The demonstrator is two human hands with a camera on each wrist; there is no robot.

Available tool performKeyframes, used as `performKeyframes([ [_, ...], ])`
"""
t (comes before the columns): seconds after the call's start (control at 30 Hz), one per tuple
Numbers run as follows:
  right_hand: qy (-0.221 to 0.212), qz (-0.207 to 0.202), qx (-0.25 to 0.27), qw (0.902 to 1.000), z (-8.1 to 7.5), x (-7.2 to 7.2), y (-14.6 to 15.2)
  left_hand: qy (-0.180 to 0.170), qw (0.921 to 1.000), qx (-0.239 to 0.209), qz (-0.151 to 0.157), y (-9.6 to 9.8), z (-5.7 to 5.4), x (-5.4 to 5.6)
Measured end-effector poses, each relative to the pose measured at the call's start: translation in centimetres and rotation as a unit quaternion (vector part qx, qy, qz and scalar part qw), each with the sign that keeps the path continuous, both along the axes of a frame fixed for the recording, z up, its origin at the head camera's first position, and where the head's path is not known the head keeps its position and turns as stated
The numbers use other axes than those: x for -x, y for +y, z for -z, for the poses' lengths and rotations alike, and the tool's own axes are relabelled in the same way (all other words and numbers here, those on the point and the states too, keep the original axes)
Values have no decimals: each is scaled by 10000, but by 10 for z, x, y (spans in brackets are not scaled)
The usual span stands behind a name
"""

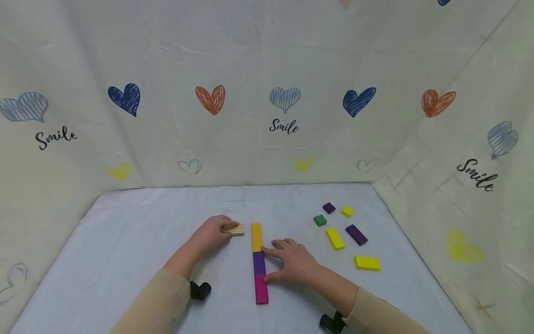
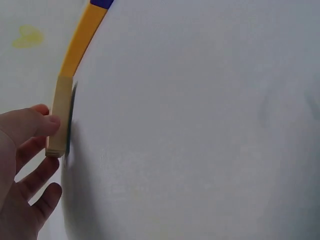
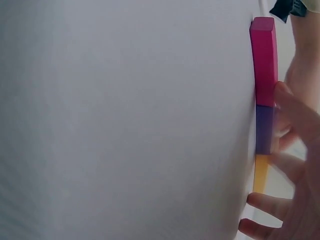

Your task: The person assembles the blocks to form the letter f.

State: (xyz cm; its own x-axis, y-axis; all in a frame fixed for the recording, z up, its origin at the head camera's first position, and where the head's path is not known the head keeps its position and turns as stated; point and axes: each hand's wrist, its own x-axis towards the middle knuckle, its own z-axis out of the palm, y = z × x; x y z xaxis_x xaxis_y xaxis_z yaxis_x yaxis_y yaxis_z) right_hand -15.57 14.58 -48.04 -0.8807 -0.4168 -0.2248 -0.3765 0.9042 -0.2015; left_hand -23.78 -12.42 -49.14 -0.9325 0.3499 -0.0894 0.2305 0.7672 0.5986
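Observation:
A pale wooden block point(image 1: 238, 229) is pinched between the thumb and fingers of my left hand point(image 1: 210, 235). In the left wrist view its end lines up right at the end of the orange block point(image 2: 84, 39). On the white table, a row runs toward me: orange, then a purple block point(image 1: 259, 263), then a pink block point(image 1: 261, 292), end to end. Beside this row is my right hand point(image 1: 295, 262), fingers spread. Its index fingertip touches near the orange-purple joint, and its thumb tip is against the pink block's side.
Several loose blocks lie to the right: a green block point(image 1: 320, 220), a small purple block point(image 1: 329, 208), a small yellow block point(image 1: 347, 211), a longer dark purple block point(image 1: 356, 235) and longer yellow ones point(image 1: 367, 263). A cloth wall point(image 1: 246, 153) with printed hearts stands behind the table.

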Motion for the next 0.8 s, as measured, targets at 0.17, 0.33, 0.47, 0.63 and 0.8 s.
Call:
performKeyframes([
  [0.17, 10, -36, 4, 10000, 1, 1, 1, -60, 10000, -35, -12, 7, 5, 4],
  [0.33, 33, -52, 4, 10000, 2, 2, 2, -242, 9996, -57, -164, 10, 5, 4],
  [0.47, 58, -51, 5, 10000, 2, 1, 1, -282, 9992, -189, -224, 10, 6, 4],
  [0.63, 82, -57, -1, 9999, 1, 1, 1, -309, 9990, -274, -191, 10, 9, 7],
  [0.8, 82, -67, -4, 9999, 1, 2, 2, -355, 9988, -255, -211, 11, 13, 10],
])
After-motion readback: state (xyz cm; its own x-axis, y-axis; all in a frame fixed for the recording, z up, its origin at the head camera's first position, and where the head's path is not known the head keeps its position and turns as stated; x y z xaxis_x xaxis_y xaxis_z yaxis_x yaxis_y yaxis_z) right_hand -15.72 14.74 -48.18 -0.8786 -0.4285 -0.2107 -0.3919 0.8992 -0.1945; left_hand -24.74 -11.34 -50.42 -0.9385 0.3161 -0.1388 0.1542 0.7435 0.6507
